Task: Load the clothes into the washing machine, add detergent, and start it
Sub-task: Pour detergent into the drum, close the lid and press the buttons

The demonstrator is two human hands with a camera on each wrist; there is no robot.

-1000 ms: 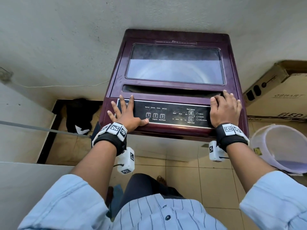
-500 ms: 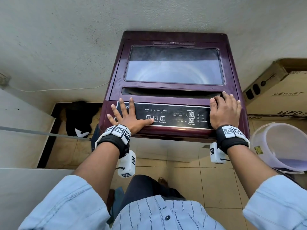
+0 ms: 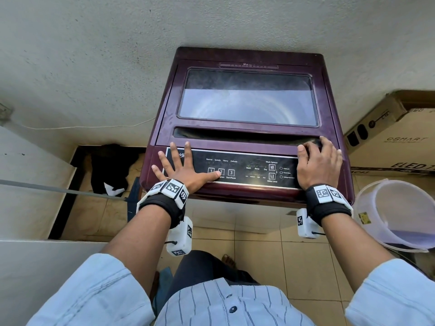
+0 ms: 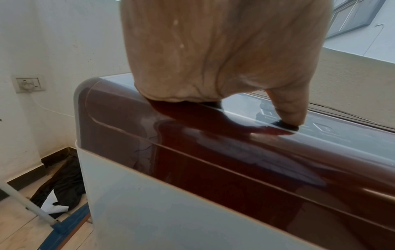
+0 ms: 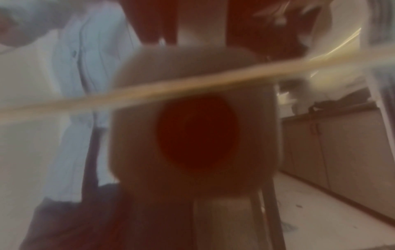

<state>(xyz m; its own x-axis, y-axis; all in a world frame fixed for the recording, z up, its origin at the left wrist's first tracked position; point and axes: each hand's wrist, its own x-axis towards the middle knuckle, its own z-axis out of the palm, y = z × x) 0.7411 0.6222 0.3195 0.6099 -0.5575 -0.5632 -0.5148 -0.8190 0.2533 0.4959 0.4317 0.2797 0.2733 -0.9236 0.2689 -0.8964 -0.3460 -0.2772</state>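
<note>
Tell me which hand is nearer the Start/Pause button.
Left. The left hand lies flat on the panel, thumb just left of the Start/Pause button. The right hand rests at the panel's far right end.

I see the washing machine [image 3: 247, 55] against the wall [image 3: 94, 55], its lid [image 3: 247, 97] behind the control panel [image 3: 247, 170]. My left hand [image 3: 181, 170] lies on the panel's left end, my right hand [image 3: 317, 165] on its right end. A cardboard box [image 3: 395, 137] stands to the machine's right, a bucket [image 3: 400, 212] in front of the box, a garment [image 3: 108, 168] on the floor to the left.
</note>
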